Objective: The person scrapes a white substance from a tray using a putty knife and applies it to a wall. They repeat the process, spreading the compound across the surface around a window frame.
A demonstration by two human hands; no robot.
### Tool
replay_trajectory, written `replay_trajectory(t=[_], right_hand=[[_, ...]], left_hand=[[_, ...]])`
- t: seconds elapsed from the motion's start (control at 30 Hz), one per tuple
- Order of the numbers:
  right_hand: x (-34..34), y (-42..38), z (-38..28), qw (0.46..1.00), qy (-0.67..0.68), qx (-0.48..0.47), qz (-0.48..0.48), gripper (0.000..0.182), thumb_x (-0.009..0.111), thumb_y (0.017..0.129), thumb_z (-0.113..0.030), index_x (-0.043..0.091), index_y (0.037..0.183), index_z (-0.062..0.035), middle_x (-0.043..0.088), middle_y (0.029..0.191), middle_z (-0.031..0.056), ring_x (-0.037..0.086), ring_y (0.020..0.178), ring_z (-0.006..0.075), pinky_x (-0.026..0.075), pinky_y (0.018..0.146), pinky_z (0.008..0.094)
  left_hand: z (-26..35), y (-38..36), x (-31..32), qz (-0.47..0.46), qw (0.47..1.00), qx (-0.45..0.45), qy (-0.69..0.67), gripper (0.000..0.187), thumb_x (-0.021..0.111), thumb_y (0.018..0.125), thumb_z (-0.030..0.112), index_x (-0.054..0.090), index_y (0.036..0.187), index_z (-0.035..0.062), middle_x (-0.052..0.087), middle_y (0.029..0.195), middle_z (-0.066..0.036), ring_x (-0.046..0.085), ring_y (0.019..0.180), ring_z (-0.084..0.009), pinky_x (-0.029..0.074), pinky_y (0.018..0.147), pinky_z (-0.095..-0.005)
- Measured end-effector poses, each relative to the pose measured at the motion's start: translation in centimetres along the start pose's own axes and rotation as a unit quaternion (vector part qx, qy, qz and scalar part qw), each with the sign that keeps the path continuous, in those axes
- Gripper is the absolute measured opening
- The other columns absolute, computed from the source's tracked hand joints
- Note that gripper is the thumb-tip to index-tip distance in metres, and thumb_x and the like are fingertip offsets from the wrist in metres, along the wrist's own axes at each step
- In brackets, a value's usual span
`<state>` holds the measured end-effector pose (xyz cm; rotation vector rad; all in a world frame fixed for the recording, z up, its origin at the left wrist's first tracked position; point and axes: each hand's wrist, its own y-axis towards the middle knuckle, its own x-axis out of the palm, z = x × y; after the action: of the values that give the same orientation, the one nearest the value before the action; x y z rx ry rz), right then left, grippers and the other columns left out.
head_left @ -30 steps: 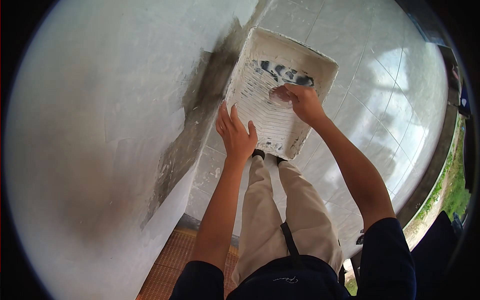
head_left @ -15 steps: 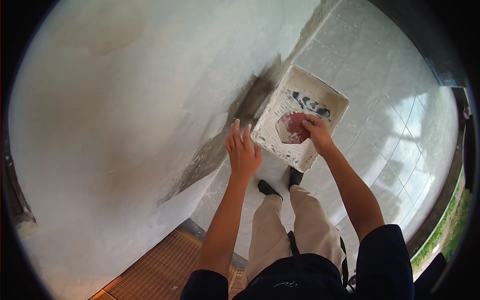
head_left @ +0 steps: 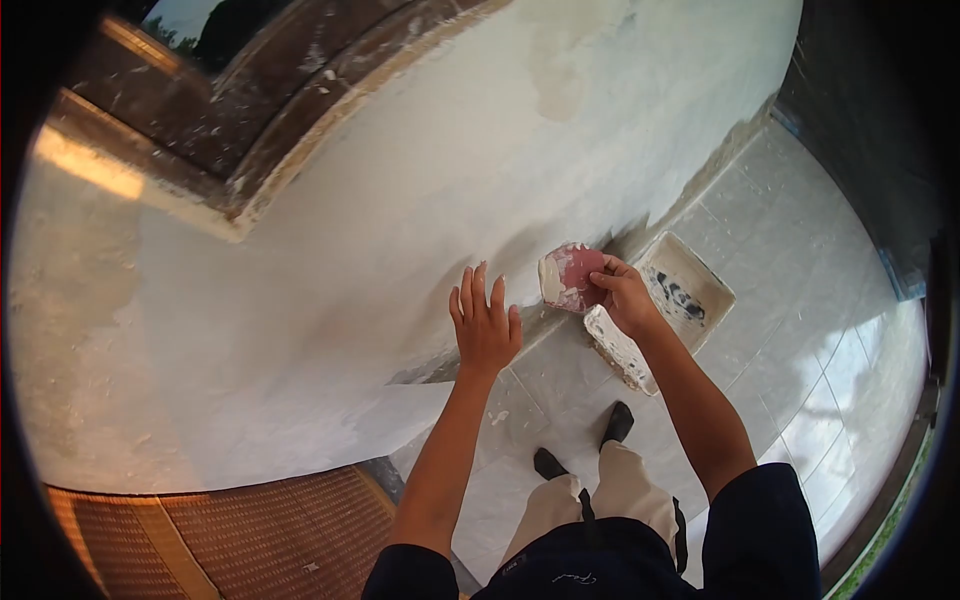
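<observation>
Between the thumb and fingers of my right hand [head_left: 624,292] is a flat red scraper [head_left: 578,272], its far edge loaded with pale putty. It is raised beside the lower part of the wall [head_left: 400,220], overlapping it in this view. My left hand [head_left: 486,325] has its fingers spread, palm toward the wall, with whitish smears on the fingertips. Below and behind my right hand sits a putty-crusted tray [head_left: 715,285] on the floor; dark patches show through at its bottom. My right forearm hides part of the tray.
A brown window frame [head_left: 240,130] with paint spots is set into the wall at upper left. Woven brown matting [head_left: 260,530] lies at lower left. Grey floor tiles [head_left: 770,340] stretch to the right, and my feet in dark socks [head_left: 618,424] stand near the tray.
My right hand has lifted the scraper out of the tray and over toward the wall. My view has swung left and up, bringing in the window frame. The left hand stays spread.
</observation>
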<state>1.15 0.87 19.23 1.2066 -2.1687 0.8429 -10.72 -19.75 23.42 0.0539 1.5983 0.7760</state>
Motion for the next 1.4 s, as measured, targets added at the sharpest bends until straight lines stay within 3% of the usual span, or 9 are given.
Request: replay_trajectory(t=[0.23, 0.47, 0.7, 1.0, 1.4], right_hand=[[11.5, -0.4, -1.3, 0.997, 0.030, -0.026, -0.069, 0.034, 0.048, 0.095, 0.002, 0.050, 0.128, 0.0063, 0.061, 0.120, 0.0158, 0.063, 0.107, 0.0244, 0.053, 0.095, 0.0396], [22.2, -1.5, -1.5, 0.987, 0.063, -0.082, -0.122, 0.032, 0.047, 0.096, 0.004, 0.052, 0.127, 0.0071, 0.063, 0.119, 0.0154, 0.064, 0.108, 0.0235, 0.053, 0.097, 0.0382], [29.3, -3.8, -1.1, 0.974, 0.067, -0.125, -0.177, 0.030, 0.045, 0.095, 0.006, 0.052, 0.124, 0.0067, 0.062, 0.120, 0.0161, 0.063, 0.110, 0.0233, 0.051, 0.100, 0.0387], [34.9, -6.8, -1.2, 0.967, 0.055, -0.150, -0.198, 0.031, 0.042, 0.098, 0.005, 0.051, 0.128, 0.0040, 0.060, 0.125, 0.0131, 0.061, 0.112, 0.0214, 0.050, 0.099, 0.0375], [38.8, -6.4, -4.2, 0.944, -0.051, -0.267, -0.188, 0.033, 0.047, 0.099, 0.001, 0.052, 0.131, 0.0039, 0.063, 0.120, 0.0096, 0.061, 0.107, 0.0146, 0.047, 0.099, 0.0313]], left_hand=[[-5.5, 0.9, -8.1, 0.083, 0.994, 0.003, 0.066, 0.049, 0.057, 0.085, 0.017, 0.043, 0.130, 0.0031, 0.038, 0.145, -0.025, 0.032, 0.136, -0.0433, 0.024, 0.106, -0.0599], [-10.8, 0.4, -15.7, 0.167, 0.978, 0.026, 0.125, 0.046, 0.056, 0.087, 0.018, 0.045, 0.129, 0.0028, 0.037, 0.146, -0.027, 0.031, 0.139, -0.0458, 0.026, 0.106, -0.0625], [-13.7, -0.2, -21.2, 0.202, 0.967, 0.040, 0.150, 0.046, 0.056, 0.087, 0.019, 0.045, 0.130, 0.0061, 0.037, 0.147, -0.026, 0.030, 0.140, -0.0461, 0.023, 0.108, -0.0639], [-15.9, -1.4, -26.8, 0.221, 0.959, 0.030, 0.176, 0.047, 0.057, 0.087, 0.019, 0.044, 0.131, 0.0090, 0.036, 0.147, -0.024, 0.029, 0.140, -0.0461, 0.020, 0.109, -0.0650], [-17.5, 0.8, -31.7, 0.238, 0.937, 0.024, 0.253, 0.046, 0.057, 0.088, 0.018, 0.042, 0.130, 0.0090, 0.035, 0.148, -0.025, 0.029, 0.140, -0.0462, 0.022, 0.109, -0.0634]])
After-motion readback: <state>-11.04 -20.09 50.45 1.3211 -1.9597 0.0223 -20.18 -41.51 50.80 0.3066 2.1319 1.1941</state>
